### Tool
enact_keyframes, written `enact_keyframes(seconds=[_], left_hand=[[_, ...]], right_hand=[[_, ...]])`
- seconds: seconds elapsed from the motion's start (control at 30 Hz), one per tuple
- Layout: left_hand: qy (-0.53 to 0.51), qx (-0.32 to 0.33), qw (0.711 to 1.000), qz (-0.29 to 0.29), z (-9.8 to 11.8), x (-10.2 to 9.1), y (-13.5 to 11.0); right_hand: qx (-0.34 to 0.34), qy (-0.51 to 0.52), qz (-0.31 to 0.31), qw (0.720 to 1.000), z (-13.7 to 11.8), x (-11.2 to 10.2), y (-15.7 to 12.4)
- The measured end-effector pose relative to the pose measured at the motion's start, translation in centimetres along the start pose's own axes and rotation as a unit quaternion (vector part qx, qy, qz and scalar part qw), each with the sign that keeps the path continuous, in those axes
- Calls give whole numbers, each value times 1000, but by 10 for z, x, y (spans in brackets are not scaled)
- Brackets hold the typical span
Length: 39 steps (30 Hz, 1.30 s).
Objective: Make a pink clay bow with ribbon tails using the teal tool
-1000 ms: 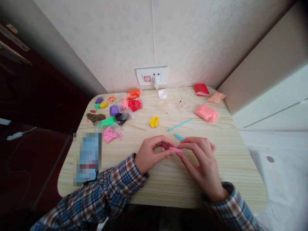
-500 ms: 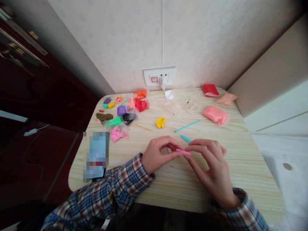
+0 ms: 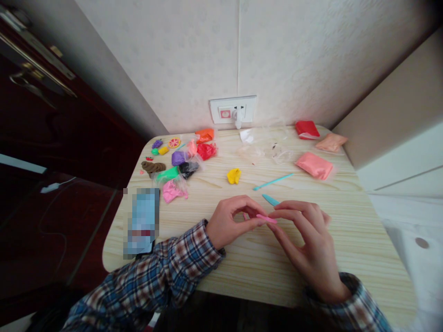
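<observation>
A thin flat strip of pink modelling clay [image 3: 266,219] is pinched between the fingertips of both hands, above the near middle of the table. My left hand [image 3: 236,220] grips its left end with thumb and fingers closed. On the other end, the thumb and fingers of my right hand [image 3: 308,240] are pressed together. Another small bit of pink clay [image 3: 245,216] shows behind the left hand's fingers. Just beyond the right hand lies a turquoise modelling knife [image 3: 270,199], partly hidden by the fingers. A slim turquoise tool [image 3: 273,181] and a yellow clay lump [image 3: 234,175] lie farther off.
Bags of coloured clay [image 3: 178,158] and small finished clay pieces [image 3: 163,150] cluster at back left. A phone with a blurred screen [image 3: 142,221] lies at left. Clear wrappers [image 3: 266,150] and several packs, one salmon pink [image 3: 314,165], are along the back right. The wall has a socket [image 3: 233,110].
The view has shifted slightly, so everything sits a little farther right. Both hands still pinch the pink strip, with hardly any change in their pose.
</observation>
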State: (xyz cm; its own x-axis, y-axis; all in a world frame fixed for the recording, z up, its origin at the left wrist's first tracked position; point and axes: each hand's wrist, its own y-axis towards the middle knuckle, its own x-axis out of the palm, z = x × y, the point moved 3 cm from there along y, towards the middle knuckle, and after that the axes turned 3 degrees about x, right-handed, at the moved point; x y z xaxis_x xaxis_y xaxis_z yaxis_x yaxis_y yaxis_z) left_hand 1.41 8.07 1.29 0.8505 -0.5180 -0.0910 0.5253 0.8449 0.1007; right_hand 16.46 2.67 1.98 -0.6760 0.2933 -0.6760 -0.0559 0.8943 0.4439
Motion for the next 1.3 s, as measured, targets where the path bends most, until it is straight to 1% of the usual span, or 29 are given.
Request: enact_keyframes(seconds=[0.4,0.63,0.8,0.97,1.3], left_hand=[[12,0,1000,-2,-1,-1,0],[15,-5,1000,0,0,-1,1],[13,1,1000,3,0,-1,1],[9,-7,1000,3,-2,0,1],[27,10,1000,0,0,-1,1]], right_hand=[[0,3,2,1000,-1,0,1],[18,8,-8,1000,-1,0,0],[20,6,-6,1000,-2,0,0],[27,6,-6,1000,-2,0,1],[23,9,-4,1000,-3,0,2]])
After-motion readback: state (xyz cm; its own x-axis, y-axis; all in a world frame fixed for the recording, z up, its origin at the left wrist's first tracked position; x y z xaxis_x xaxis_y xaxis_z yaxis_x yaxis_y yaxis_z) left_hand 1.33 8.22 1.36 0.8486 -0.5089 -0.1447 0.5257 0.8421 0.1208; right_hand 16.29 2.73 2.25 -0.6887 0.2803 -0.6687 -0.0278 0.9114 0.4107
